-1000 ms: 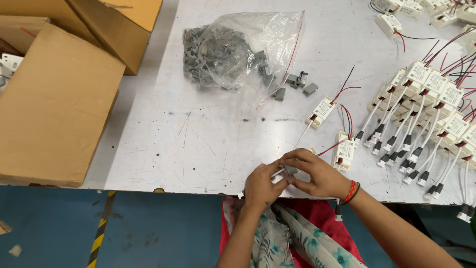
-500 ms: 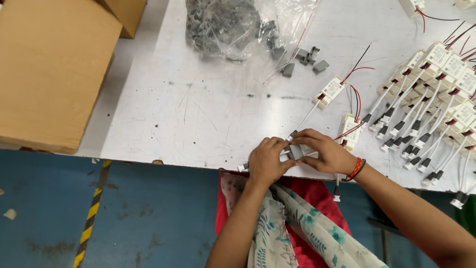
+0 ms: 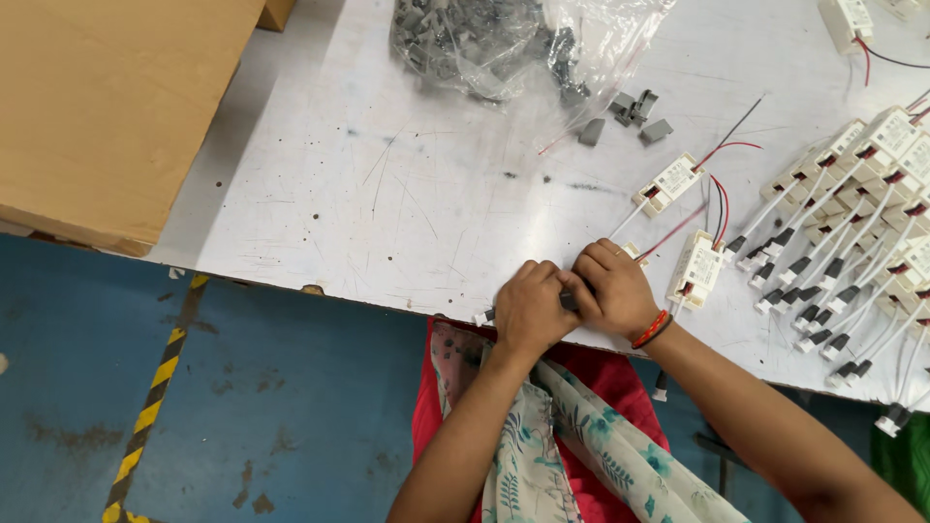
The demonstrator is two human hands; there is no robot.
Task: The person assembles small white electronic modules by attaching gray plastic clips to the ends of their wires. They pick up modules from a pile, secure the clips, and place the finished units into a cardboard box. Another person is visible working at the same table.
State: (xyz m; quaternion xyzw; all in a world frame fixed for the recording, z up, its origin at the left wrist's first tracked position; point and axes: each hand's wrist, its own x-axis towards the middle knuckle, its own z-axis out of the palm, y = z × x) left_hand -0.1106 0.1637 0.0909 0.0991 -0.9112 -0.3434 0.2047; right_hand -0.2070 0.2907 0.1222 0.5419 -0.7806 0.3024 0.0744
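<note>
At the near edge of the counter (image 3: 407,194) the left hand (image 3: 528,310) and right hand (image 3: 612,289) press together, each grip curled tight around one small white module (image 3: 635,254) with a dark part between the thumbs; most of it is hidden by the fingers. The right wrist wears a red and black band (image 3: 652,330). Just right of the hands lie two loose white modules (image 3: 696,267) with red and black wires. Farther right, a packed row of finished modules (image 3: 852,194), too many to count. Beyond, three grey clips (image 3: 635,111) lie beside a clear bag of clips (image 3: 504,39). One cardboard box (image 3: 107,107) sits left. The counter is scratched grey metal; below it, a blue floor (image 3: 242,407) with a yellow-black stripe.
</note>
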